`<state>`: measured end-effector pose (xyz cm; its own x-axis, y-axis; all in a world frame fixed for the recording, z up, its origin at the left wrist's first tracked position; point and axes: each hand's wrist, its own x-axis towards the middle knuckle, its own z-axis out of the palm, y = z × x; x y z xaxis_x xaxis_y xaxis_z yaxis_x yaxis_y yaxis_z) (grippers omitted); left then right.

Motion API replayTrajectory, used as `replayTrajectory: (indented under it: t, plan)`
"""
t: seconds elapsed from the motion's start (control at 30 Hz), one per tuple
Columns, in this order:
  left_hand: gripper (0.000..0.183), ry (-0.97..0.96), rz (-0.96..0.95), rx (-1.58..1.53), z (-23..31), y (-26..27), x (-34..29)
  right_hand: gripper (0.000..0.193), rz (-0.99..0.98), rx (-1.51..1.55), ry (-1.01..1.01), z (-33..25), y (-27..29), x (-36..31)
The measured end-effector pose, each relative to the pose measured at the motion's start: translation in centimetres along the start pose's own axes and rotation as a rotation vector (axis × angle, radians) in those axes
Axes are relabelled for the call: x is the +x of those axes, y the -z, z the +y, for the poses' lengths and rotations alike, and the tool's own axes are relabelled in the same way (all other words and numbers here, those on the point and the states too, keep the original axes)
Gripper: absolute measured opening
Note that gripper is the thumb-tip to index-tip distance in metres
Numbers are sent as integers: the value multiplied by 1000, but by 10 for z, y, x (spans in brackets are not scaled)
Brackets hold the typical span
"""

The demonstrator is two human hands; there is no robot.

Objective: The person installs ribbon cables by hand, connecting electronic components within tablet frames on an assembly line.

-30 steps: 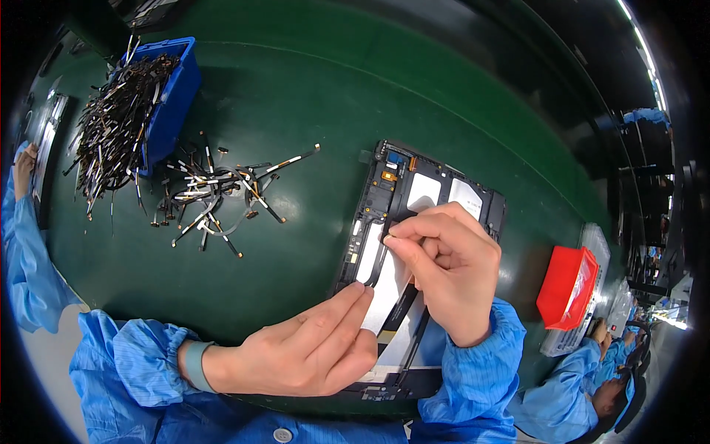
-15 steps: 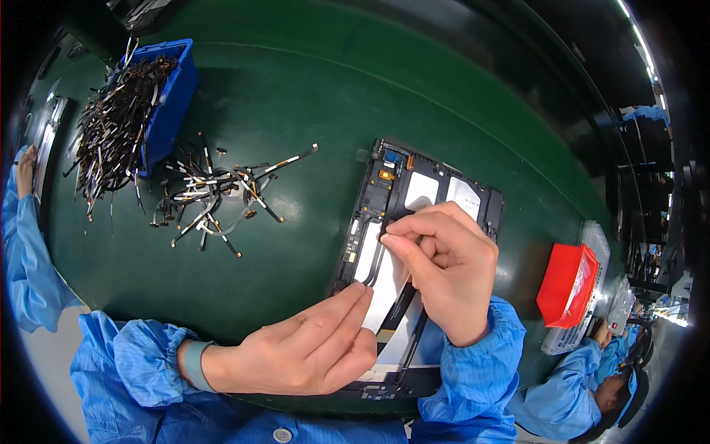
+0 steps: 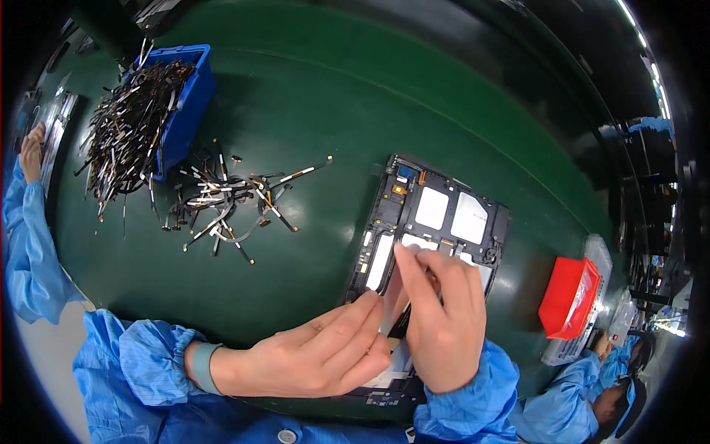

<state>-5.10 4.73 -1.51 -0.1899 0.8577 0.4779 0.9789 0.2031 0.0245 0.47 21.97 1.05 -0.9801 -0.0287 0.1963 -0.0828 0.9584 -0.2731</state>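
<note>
An opened tablet (image 3: 381, 211) lies tilted on the bench in front of me, its black frame, white panels and small circuit parts showing. My left hand (image 3: 314, 359) is closed in a pinch at its left side, fingertips on a thin black flex cable (image 3: 381, 287). My right hand (image 3: 447, 325), palm down, has its fingers drawn together over the middle of the tablet. Whatever lies under its fingertips is hidden. Both hands and forearms cover much of the tablet's near half.
Loose flex cables (image 3: 225, 194) lie in a pile on the green bench (image 3: 296, 96). A blue bin (image 3: 188, 103) at the far left overflows with more. At right stands a red bin (image 3: 568, 296) beside clear trays. Co-workers' blue sleeves (image 3: 33, 244) show at both sides.
My right hand has turned palm down and shifted slightly toward me, uncovering more white panels. The left hand keeps its pinch. The whole view has shifted slightly.
</note>
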Motion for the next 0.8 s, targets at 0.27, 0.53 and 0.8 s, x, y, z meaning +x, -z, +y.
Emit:
replayTrajectory:
  t: [0.27, 0.53, 0.8]
  plan:
    - [30, 101, -159, -232, -1, 20, -11, 40, 119, 115, -223, 12, 22, -14]
    - [75, 425, -225, -550, 3, 22, -49, 69, 38, 646, -572, 26, 1, -111]
    - [71, 302, -96, -699, -26, 31, -32, 84, 497, 1321, -586, 4, 24, -43]
